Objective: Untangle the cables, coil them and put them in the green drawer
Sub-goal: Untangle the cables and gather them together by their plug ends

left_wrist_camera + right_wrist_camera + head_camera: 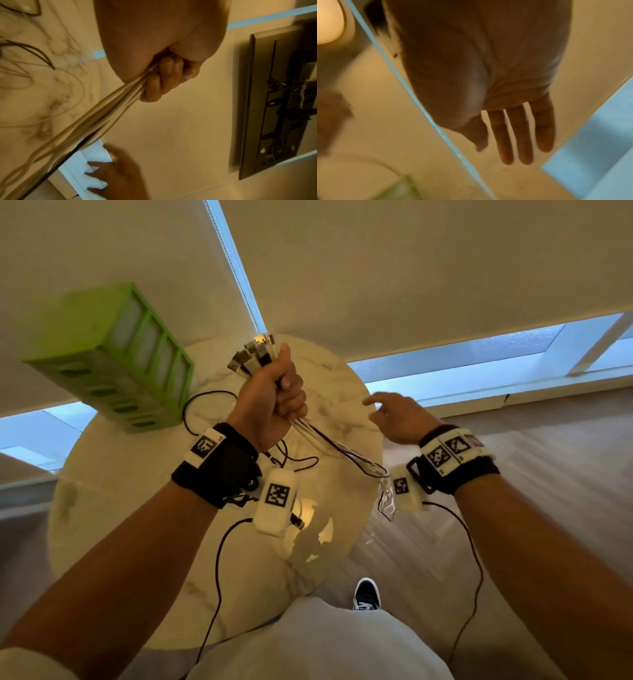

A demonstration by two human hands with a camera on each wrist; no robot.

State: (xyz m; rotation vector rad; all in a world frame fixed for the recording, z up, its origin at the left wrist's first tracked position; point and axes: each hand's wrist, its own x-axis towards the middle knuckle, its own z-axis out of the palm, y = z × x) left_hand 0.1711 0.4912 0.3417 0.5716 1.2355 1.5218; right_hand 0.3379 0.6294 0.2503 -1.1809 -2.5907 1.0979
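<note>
1. Head view: left hand [270,398] fisted round a bundle of thin smooth cables [337,451], metal plugs fanned at 12 o'clock.
2. Right hand [397,419], at 3 o'clock, fingers [522,135] straight, holding nothing.
3. Round marble table [137,474] carries a green plastic drawer unit [113,361] at 10 o'clock.

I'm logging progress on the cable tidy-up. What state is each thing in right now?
Left hand: fist gripping the cable bundle.
Cable bundle: held up, plugs sticking out above the fist, uncoiled.
Right hand: open, holding nothing.
Dark cable: loose on the table.
Green drawer unit: drawers all closed.
</note>
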